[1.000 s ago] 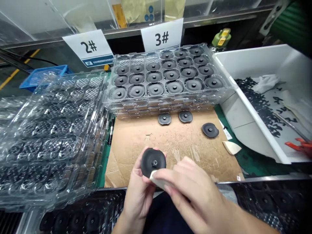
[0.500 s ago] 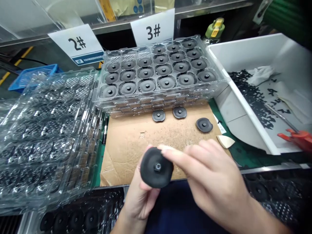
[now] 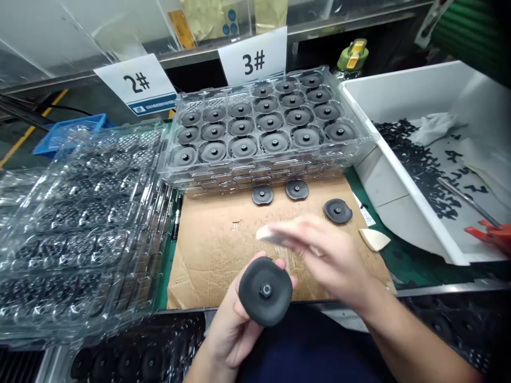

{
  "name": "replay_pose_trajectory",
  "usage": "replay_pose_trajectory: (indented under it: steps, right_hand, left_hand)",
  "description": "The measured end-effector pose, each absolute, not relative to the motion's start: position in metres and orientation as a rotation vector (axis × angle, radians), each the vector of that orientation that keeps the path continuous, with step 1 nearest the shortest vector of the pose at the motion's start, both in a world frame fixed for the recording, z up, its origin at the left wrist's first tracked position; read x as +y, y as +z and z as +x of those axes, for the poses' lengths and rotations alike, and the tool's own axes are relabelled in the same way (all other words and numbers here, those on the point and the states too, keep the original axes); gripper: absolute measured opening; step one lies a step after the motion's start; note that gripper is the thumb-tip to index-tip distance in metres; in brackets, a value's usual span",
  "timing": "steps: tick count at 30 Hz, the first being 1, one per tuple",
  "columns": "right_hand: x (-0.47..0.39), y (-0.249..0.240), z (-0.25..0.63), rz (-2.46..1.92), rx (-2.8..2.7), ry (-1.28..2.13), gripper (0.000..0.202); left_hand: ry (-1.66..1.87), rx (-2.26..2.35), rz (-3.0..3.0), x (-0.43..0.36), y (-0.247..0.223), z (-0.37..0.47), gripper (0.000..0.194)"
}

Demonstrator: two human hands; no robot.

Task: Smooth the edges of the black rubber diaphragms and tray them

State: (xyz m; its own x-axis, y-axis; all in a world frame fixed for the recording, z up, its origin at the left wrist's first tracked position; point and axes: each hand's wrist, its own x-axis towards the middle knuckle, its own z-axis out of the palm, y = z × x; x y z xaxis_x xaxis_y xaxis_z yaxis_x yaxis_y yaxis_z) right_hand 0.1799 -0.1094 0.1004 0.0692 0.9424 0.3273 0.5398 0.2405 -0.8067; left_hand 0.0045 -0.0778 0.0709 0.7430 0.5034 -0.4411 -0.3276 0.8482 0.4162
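Observation:
A round black part (image 3: 265,291) with a small raised hub faces up in my left hand (image 3: 235,319), whose fingers wrap behind it. Above and right of it is my right hand (image 3: 327,255), blurred, its fingers pinching a small pale object (image 3: 269,234) that I cannot make out. The two hands are apart. Three similar black parts lie on the cardboard (image 3: 211,255): one (image 3: 262,195) and another (image 3: 297,190) near the tray stack, and one (image 3: 338,211) at the right. Behind them, a clear tray (image 3: 239,159) holds several more.
Stacked clear trays (image 3: 80,213) stand at the left. A white bin (image 3: 403,175) at the right holds small black pieces, a glove and a red-handled tool (image 3: 491,231). A cream wedge (image 3: 375,239) lies near it. A green-lidded bottle (image 3: 352,56) stands behind.
My right hand has lifted off the black part and moved up, now showing a pale object at its fingertips. My left hand has shifted slightly right and down in view with the part.

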Motion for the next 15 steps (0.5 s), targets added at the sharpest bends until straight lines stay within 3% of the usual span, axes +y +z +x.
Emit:
replay_pose_trajectory:
  steps: [3, 9, 13, 15]
  right_hand:
    - [-0.126, 0.069, 0.184, -1.767, -1.359, 0.584, 0.031]
    - [-0.157, 0.011, 0.170, -1.797, -1.774, 0.617, 0.033]
    - [-0.145, 0.050, 0.177, -1.874, -1.588, 0.431, 0.035]
    - [-0.135, 0.084, 0.176, -1.701, -1.631, 0.291, 0.037]
  left_hand:
    - [0.455, 0.468, 0.271, -0.074, 0.072, -0.002, 0.044]
    - [0.415, 0.468, 0.226, -0.070, 0.070, -0.004, 0.041]
    - [0.393, 0.469, 0.232, -0.071, 0.070, 0.000, 0.047]
    - [0.386, 0.540, 0.272, -0.074, 0.069, 0.003, 0.047]
